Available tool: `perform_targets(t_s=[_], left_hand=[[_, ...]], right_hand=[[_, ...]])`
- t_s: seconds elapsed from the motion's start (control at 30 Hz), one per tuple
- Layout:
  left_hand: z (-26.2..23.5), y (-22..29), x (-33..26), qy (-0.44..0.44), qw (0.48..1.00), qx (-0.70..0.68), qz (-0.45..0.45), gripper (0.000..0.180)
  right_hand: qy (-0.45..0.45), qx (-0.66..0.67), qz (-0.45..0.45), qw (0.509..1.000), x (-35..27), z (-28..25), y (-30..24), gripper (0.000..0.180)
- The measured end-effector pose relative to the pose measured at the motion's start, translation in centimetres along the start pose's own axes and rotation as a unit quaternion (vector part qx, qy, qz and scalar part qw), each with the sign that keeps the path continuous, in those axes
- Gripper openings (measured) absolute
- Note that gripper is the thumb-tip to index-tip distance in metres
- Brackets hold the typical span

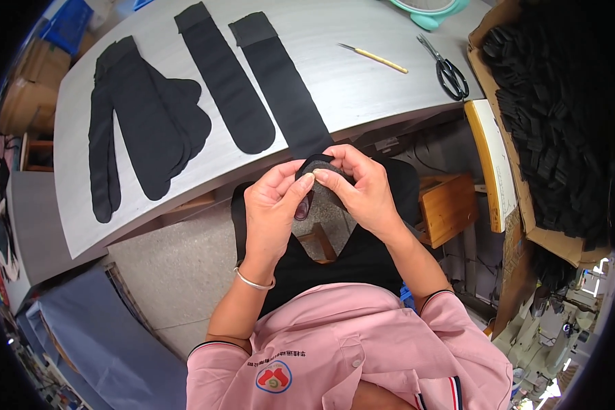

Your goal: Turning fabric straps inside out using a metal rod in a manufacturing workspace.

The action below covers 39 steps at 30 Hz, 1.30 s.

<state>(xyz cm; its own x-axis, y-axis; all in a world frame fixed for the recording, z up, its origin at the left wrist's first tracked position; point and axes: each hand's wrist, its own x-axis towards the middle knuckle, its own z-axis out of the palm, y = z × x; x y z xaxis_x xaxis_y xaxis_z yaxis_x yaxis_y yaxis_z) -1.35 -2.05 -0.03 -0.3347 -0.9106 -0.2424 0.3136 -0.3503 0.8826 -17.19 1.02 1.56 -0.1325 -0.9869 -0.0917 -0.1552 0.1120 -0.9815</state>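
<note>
As fingers (349,158) pinch, the strip (287,89) slants forward-left.

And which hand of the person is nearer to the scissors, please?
The right hand. The scissors lie on the table, ahead and to its right. The left hand is farther from them, just left of the right hand.

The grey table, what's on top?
Overlapping black fabric strips at left, a single black strip, a third black strip reaching the left hand and right hand, a yellow-handled pointed tool, black-handled scissors, and part of a teal-rimmed object. The overlapping strips' lower layers are partly covered.
</note>
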Motion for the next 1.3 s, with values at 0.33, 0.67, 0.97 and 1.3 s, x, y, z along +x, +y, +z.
perform_targets(t_s=[0.33, 0.67, 0.97, 1.3], left_hand=[[0.0, -0.6, -0.5, 0.027, 1.000, -0.014, 0.004, 0.021], [-1.1, -0.2, -0.8, 0.017, 1.000, 0.000, -0.005, 0.020], [-2.9, -0.4, 1.5, -0.117, 0.975, -0.109, -0.155, 0.018], [-2.2, 0.3, 1.8, -0.166, 0.968, -0.060, -0.179, 0.016]], right_hand=[[0.077, -0.081, -0.072, 0.991, -1.1, 1.1, 0.4, 0.020], [0.023, -0.096, -0.071, 0.993, -0.8, 0.4, -0.2, 0.022], [-0.056, -0.027, -0.051, 0.997, -0.4, -1.0, -0.1, 0.022], [0.086, -0.071, -0.078, 0.991, -1.0, -1.0, 1.3, 0.027]])
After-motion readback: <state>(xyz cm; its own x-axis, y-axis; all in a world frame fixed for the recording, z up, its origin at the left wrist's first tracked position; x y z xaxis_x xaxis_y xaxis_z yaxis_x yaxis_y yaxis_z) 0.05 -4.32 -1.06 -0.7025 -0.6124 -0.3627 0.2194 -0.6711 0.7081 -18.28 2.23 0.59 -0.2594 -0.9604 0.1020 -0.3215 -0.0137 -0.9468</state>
